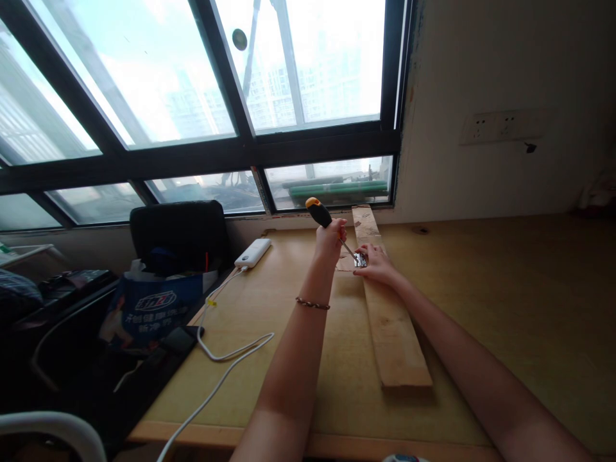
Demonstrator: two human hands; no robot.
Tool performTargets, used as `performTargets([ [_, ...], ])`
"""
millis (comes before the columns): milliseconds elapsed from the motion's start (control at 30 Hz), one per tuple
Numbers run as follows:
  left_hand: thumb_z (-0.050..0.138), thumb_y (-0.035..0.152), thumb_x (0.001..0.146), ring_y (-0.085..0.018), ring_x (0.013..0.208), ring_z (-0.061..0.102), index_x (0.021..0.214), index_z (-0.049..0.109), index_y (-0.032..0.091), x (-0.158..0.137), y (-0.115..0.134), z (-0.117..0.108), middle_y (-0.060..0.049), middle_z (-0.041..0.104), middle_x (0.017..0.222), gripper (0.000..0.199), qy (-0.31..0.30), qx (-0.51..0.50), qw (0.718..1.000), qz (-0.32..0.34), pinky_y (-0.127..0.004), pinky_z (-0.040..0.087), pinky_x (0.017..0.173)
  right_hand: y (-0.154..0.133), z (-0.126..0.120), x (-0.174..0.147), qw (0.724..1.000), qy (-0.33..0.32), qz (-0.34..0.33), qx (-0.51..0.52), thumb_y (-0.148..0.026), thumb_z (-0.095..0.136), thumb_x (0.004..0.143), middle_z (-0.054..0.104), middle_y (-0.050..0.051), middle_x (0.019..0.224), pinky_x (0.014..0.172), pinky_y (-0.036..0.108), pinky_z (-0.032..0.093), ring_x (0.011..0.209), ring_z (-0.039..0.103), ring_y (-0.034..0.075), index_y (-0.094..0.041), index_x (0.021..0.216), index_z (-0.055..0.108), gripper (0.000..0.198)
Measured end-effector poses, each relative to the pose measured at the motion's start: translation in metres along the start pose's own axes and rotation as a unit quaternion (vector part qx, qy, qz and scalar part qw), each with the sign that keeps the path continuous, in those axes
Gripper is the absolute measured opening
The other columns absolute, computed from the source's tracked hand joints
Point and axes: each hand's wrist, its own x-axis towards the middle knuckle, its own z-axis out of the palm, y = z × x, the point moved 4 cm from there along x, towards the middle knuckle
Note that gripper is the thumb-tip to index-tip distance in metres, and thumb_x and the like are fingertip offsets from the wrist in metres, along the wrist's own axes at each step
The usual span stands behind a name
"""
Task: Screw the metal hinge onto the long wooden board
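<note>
My left hand (329, 242) is closed round a screwdriver (318, 212) with a black and yellow handle. Its shaft slants down to the right, and the tip meets a small shiny metal piece (359, 260), whose exact kind I cannot make out. Pressing that piece from the right is my right hand (377, 264), fingers bent over its edge. Beneath lies a long wooden board (392, 327), stretching from near the window toward me. A thin flat sheet, perhaps cardboard (344, 262), pokes out on the board's left side.
On the yellowish table (317, 410), a white power bank (253, 253) trails a white cable (226, 358) along the left. Beyond the left edge stand a black chair (179, 224) and a blue bag (154, 305). Windows and a wall with sockets (495, 126) rise behind.
</note>
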Motion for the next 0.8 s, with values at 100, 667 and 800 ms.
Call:
performTargets([
  [100,0.061,0.011,0.057,-0.003,0.037,0.034,0.058,0.039,0.017,0.001,-0.001,0.0,0.008,0.038,0.041,0.022,0.007,0.004,1.0,0.014,-0.017,0.024,0.039,0.001,0.0,0.0,1.0,0.001,-0.003,0.001,-0.039,0.074,0.053,0.053,0.006,0.119,0.089,0.038,0.036,0.106,0.045,0.025,-0.022,0.111,0.05,0.065],
  [667,0.06,0.01,0.061,-0.003,0.037,0.035,0.055,0.04,0.016,-0.003,-0.011,0.006,0.006,0.039,0.043,0.022,-0.01,0.053,0.998,0.033,-0.018,0.025,0.039,0.0,0.0,0.0,1.0,0.0,0.0,0.002,-0.041,0.074,0.053,0.054,0.004,0.119,0.088,0.039,0.036,0.105,0.045,0.026,-0.023,0.11,0.05,0.064],
  [800,0.06,0.01,0.061,-0.003,0.037,0.034,0.056,0.039,0.016,-0.006,-0.003,0.012,0.007,0.038,0.043,0.023,-0.029,0.046,0.997,0.049,-0.018,0.025,0.039,0.0,0.001,0.0,1.0,-0.001,0.004,0.004,-0.041,0.074,0.052,0.053,0.005,0.12,0.088,0.038,0.037,0.106,0.045,0.027,-0.022,0.11,0.049,0.066],
])
